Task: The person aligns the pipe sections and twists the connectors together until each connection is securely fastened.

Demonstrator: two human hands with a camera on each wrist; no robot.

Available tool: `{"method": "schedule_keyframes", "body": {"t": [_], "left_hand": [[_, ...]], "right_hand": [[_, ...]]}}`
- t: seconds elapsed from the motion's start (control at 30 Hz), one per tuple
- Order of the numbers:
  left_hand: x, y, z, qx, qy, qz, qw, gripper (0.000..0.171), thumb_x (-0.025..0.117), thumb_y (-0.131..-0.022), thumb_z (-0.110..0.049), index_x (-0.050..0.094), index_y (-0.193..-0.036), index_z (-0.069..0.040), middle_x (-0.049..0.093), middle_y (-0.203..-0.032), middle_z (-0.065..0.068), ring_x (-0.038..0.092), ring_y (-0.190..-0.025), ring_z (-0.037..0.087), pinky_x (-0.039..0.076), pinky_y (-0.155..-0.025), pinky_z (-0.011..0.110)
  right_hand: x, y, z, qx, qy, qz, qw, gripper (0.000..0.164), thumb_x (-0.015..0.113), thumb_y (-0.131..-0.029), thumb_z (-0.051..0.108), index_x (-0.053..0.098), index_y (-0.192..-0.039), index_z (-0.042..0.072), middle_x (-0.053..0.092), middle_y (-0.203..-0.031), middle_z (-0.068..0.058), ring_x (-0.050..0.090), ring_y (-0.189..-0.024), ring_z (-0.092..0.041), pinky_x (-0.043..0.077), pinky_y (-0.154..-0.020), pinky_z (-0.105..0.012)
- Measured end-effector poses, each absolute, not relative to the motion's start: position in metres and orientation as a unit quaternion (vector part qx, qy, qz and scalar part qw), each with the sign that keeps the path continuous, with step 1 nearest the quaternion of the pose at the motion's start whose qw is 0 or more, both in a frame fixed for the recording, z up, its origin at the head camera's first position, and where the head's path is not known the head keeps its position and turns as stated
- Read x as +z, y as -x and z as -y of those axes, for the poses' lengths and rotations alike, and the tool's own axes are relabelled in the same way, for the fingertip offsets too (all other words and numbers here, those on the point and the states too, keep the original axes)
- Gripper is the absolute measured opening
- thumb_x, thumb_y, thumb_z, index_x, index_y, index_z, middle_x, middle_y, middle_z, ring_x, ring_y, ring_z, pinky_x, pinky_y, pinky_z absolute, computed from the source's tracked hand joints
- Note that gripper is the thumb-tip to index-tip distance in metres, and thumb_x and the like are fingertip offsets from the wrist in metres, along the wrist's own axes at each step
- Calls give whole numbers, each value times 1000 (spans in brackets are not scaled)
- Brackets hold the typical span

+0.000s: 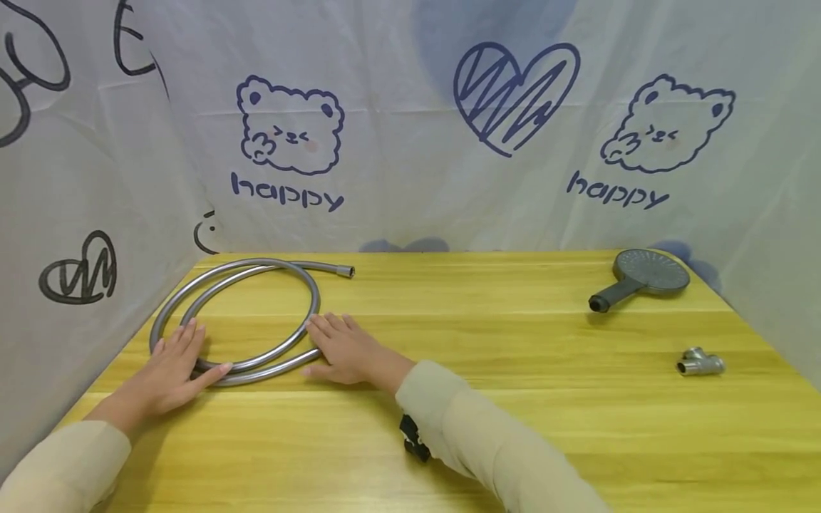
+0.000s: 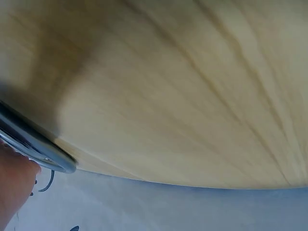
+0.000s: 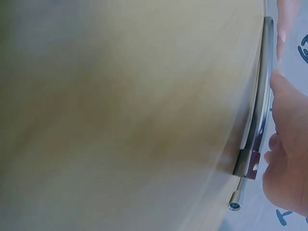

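Observation:
A grey metallic shower hose lies in loose coils on the left of the table, one end fitting pointing right at the back. Over the coil's left front rests my left hand, fingers straight and spread, thumb along the hose. On the coil's right side lies my right hand, its extended fingers touching the hose and covering its near end in the head view. The right wrist view shows that end of the hose beside the right hand. Part of the left hand and the coil show in the left wrist view.
A grey shower head lies at the table's back right, handle toward the front left. Nearer on the right is a small metal tee fitting. White cloth walls with drawings close off the wooden table at back and sides.

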State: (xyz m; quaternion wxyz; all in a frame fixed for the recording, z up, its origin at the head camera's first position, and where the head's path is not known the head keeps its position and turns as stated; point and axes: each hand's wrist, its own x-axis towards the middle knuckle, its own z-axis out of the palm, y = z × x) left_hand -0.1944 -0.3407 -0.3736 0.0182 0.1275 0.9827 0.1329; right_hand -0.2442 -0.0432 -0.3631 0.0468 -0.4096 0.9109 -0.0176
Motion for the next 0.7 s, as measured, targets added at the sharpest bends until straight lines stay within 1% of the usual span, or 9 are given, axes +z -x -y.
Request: {"method": "schedule_keyframes", "body": {"t": [0.2, 0.43, 0.7], "left_hand": [[-373, 196, 340, 138, -124, -982, 28, 88, 41, -95, -48, 5, -140, 18, -2, -146, 40, -1, -133, 56, -3, -104, 68], [-376, 196, 338, 132, -118, -984, 35, 88, 41, -95, -49, 6, -140, 18, 1, -145, 42, 2, -132, 58, 3, -104, 69], [-378, 196, 337, 141, -116, -983, 33, 88, 41, -95, -49, 7, -140, 18, 0, -144, 42, 0, -132, 58, 2, -104, 69]], "right_hand": [[-364, 248, 51, 4, 398, -916, 49, 76, 32, -94, 58, 9, -150, 12, 8, -157, -5, 8, -145, -23, 8, -118, -40], [-363, 248, 56, 13, 396, -916, 65, 72, 32, -95, 55, 11, -150, 14, 8, -157, -3, 8, -145, -22, 7, -118, -38], [-365, 249, 61, 22, 393, -915, 86, 64, 27, -97, 51, 9, -150, 20, 7, -158, 2, 4, -145, -17, 4, -118, -36]]}}
